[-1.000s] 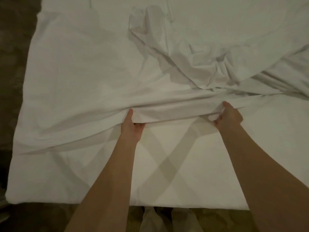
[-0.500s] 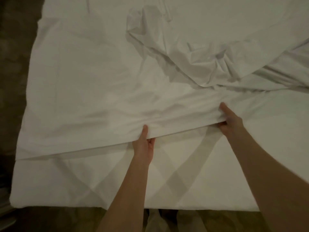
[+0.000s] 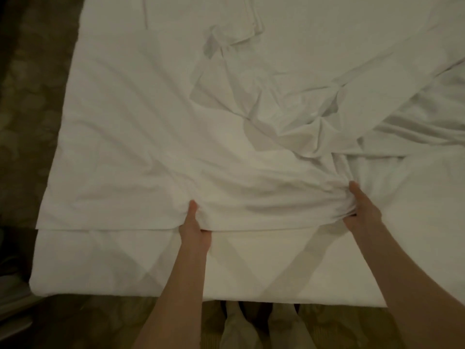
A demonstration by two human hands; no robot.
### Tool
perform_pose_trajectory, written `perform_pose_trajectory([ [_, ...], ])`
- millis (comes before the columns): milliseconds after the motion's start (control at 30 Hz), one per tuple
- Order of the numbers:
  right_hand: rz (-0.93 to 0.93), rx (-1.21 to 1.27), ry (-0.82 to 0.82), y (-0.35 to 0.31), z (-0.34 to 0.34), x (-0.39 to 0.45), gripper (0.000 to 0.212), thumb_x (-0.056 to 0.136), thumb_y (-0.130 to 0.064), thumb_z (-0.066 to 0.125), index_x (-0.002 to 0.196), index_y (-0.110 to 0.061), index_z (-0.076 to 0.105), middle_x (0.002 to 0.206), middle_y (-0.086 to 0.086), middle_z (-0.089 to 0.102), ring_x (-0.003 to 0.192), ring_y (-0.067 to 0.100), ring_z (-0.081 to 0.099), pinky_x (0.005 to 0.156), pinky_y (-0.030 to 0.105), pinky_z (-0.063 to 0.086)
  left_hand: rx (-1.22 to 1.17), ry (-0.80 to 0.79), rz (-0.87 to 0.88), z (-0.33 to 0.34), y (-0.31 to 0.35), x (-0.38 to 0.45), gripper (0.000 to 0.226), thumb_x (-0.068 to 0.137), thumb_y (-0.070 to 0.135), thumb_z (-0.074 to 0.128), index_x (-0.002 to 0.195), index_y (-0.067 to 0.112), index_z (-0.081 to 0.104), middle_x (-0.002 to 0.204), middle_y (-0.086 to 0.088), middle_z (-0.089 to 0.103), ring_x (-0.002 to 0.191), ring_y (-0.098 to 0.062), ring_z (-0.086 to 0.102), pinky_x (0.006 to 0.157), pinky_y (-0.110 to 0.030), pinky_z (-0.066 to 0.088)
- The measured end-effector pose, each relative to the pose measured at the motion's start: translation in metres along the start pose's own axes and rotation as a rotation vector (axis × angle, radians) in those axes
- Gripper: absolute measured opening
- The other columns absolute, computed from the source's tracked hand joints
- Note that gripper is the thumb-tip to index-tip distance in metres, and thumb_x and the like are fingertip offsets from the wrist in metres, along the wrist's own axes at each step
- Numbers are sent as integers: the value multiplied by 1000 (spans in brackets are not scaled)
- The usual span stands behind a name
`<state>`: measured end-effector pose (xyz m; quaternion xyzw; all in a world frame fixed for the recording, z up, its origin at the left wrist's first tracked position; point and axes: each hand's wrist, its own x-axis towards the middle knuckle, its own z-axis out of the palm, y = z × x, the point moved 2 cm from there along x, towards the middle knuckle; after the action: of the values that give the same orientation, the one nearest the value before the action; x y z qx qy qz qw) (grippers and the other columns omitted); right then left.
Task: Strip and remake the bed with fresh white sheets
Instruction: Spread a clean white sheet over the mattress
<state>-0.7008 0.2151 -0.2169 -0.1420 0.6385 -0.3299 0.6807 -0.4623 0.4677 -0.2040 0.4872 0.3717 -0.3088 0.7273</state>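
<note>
A loose white sheet [image 3: 141, 157] lies crumpled over the bed, its near hem running across the lower third of the view. Below the hem shows the bare white mattress cover [image 3: 105, 263], down to the bed's near edge. My left hand [image 3: 195, 230] grips the hem near the middle, thumb on top of the cloth. My right hand [image 3: 362, 210] clutches a bunched fold of the same hem further right. The sheet is heaped in wrinkles at the centre and upper right [image 3: 314, 114].
Dark patterned carpet [image 3: 32, 102] runs along the bed's left side and in front of the near edge. My feet in pale slippers [image 3: 261, 326] stand at the bed's foot. A dim object [image 3: 12, 293] sits at the lower left corner.
Both hands have pulled the sheet's hem toward me, down the bed. The bare strip of mattress below the hem has shrunk, and the cloth has bunched in my right hand.
</note>
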Motion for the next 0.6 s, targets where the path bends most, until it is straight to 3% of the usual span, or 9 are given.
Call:
perform_pose_trajectory([
  [67, 22, 13, 77, 10, -10, -10, 93, 31, -28, 97, 115, -7, 64, 115, 10, 68, 97, 22, 69, 83, 43, 56, 15, 23, -14, -11, -1, -3, 43, 94, 20, 58, 136, 10, 52, 134, -10, 57, 120, -26, 57, 96, -40, 51],
  [167, 33, -26, 125, 13, -15, -23, 30, 72, -19, 81, 94, -12, 63, 102, 6, 66, 86, 19, 65, 59, 38, 55, 46, 60, -50, -28, 7, -9, 30, 91, 15, 63, 121, 10, 61, 122, -10, 64, 101, -21, 64, 69, -31, 60],
  [233, 47, -79, 145, 3, -17, -19, 32, 67, -17, 84, 87, -13, 60, 94, 5, 63, 78, 16, 64, 58, 39, 52, 98, 85, -101, -37, 17, -17, 13, 91, 9, 62, 103, 9, 63, 110, -10, 65, 91, -20, 64, 58, -28, 60],
  [300, 2, -152, 240, -13, -17, -19, 26, 73, -12, 80, 82, -17, 55, 83, 2, 57, 62, 11, 57, 58, 34, 48, 163, 195, -92, -43, 27, -23, 12, 90, 6, 62, 102, 4, 61, 102, -12, 63, 80, -21, 62, 49, -25, 56],
  [400, -372, -383, 481, -42, -4, -33, 29, 79, -9, 73, 100, -14, 55, 98, 1, 50, 77, 17, 51, 63, 19, 43, 422, 523, 244, -46, 55, -21, 34, 85, 9, 68, 114, 6, 52, 102, -14, 54, 78, -25, 54, 64, -33, 54],
  [467, -681, -486, 404, -56, 27, -47, 36, 80, -7, 71, 110, -11, 51, 110, 6, 44, 90, 19, 48, 71, 16, 46, 541, 518, 508, -22, 78, -21, 37, 83, 6, 69, 110, 13, 45, 99, -15, 49, 82, -24, 49, 76, -37, 47],
  [500, -738, -559, 338, -58, 46, -47, 32, 81, -9, 70, 108, -9, 53, 110, 8, 47, 89, 19, 50, 76, 23, 48, 587, 448, 589, -4, 86, -20, 36, 83, 4, 69, 107, 14, 43, 94, -14, 48, 80, -24, 49, 77, -39, 46],
  [533, -688, -621, 270, -57, 66, -47, 27, 83, -14, 69, 106, -4, 58, 104, 10, 55, 83, 17, 54, 76, 29, 48, 633, 366, 615, 16, 89, -18, 34, 83, 3, 68, 104, 15, 43, 88, -11, 48, 76, -24, 48, 76, -39, 46],
  [600, -292, -633, 49, -42, 101, -43, 36, 87, -32, 65, 100, 1, 63, 84, 12, 61, 60, 11, 60, 62, 29, 47, 691, 183, 540, 59, 89, -16, 27, 87, 6, 65, 105, 14, 47, 83, -4, 50, 68, -20, 50, 67, -32, 44],
])
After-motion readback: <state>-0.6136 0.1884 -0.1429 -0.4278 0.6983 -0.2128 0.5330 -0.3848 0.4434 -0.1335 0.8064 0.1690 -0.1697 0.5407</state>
